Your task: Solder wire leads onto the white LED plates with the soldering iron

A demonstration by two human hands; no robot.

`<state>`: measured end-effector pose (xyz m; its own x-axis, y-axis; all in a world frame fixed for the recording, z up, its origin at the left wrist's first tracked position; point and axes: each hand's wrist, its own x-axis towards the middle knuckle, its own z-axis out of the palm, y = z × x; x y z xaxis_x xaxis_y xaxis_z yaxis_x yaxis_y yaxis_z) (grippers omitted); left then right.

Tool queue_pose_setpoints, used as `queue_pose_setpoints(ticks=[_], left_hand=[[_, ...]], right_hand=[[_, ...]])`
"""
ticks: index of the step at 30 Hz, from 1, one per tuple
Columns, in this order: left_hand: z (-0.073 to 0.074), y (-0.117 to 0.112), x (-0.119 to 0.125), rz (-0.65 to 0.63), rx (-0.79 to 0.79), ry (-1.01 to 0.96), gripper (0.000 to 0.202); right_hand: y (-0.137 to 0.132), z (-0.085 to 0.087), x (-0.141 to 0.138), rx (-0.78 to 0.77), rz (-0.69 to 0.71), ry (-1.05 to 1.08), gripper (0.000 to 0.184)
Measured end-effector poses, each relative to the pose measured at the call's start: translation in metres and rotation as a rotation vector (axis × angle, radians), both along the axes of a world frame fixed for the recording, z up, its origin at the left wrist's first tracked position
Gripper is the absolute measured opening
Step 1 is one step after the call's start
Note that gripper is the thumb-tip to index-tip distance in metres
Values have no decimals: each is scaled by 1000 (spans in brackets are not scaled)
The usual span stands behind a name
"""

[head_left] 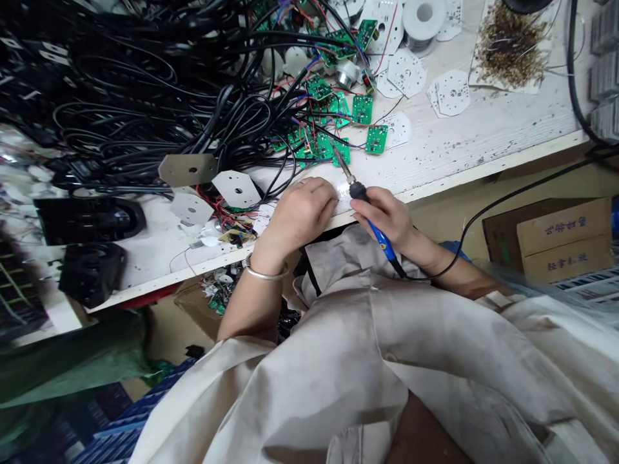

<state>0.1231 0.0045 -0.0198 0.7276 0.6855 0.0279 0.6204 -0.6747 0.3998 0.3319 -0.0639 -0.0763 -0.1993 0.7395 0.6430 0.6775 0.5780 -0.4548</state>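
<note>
My right grip (pixel 382 219) is closed around the blue-and-black handle of a soldering iron (pixel 380 235), held like a pen, with its metal shaft (pixel 341 164) angled up toward the green circuit boards. My left grip (pixel 300 216) is curled down, fingers together, with its fingertips at a small white board (pixel 341 193) lying just inside the near edge of the tabletop (pixel 483 122) (from here I can't tell whether it pinches that board or only presses on it). The iron's black collar sits just beside that board. Beyond the two grips, the green circuit boards (pixel 362 109) lie clustered and trail coloured wires among white perforated plates (pixel 406 72). Black cables (pixel 145 84) heap across the left of the tabletop, a spool of solder wire (pixel 423 26) sits near the far edge, and a cardboard box (pixel 551 238) stands below the near edge, to the right.
</note>
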Motion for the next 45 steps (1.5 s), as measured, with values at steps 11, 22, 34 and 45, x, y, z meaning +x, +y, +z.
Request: queue_pose_setpoints(ticks=[11, 22, 34, 45], left_hand=[[-18, 1, 1, 154, 64, -111, 18], [-6, 1, -1, 141, -31, -134, 19], [-5, 2, -2, 152, -83, -107, 21], [-6, 2, -2, 165, -92, -123, 22]], right_hand=[[-5, 5, 2, -80, 66, 403, 30], [-14, 19, 11, -229, -22, 429, 15], [-6, 26, 12, -191, 66, 319, 11], [-12, 25, 14, -407, -21, 416, 27]])
